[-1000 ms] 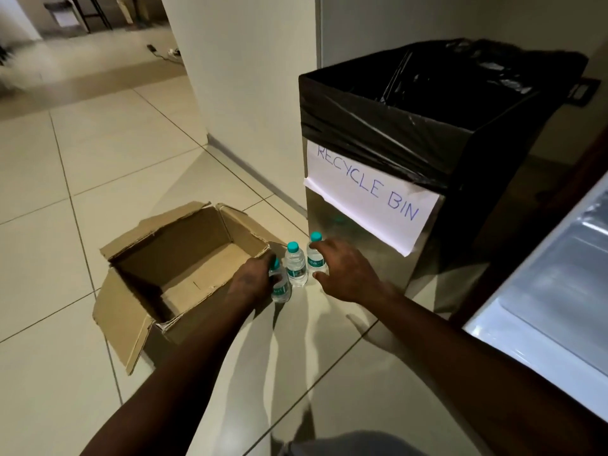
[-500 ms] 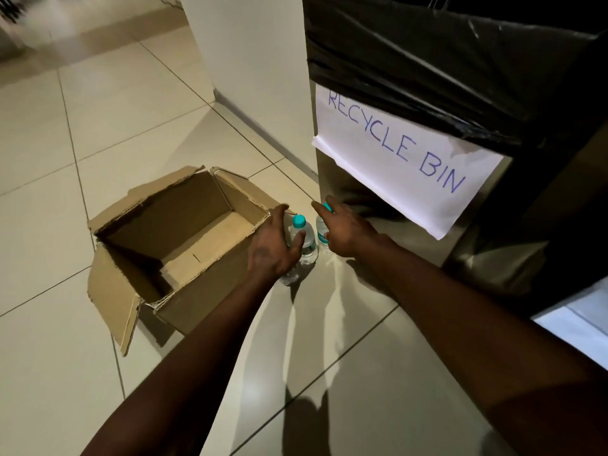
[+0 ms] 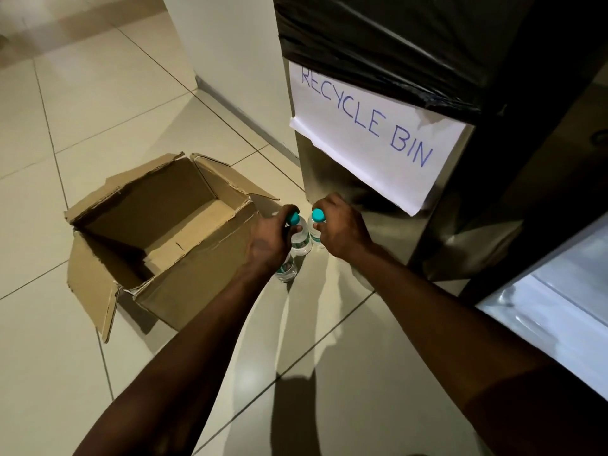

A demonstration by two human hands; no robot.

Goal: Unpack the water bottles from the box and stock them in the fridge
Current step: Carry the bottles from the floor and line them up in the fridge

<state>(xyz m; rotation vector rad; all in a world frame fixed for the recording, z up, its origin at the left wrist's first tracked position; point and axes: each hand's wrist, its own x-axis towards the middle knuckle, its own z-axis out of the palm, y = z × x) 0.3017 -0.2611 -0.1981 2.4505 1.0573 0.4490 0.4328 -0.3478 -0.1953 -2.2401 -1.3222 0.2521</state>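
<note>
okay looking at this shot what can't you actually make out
Head view only:
- Third bottle: its cap and upper half sit under the left hand.
- Bottle labels: too small to read.
- Fridge: cut off by the right edge, shelves not visible.
- Bin opening: cut off by the top edge.
- Box near corner: in shadow.

A white paper sheet (image 3: 375, 139) taped on the bin (image 3: 329, 179) reads "RECYCLE BIN" in blue handwriting.
</note>
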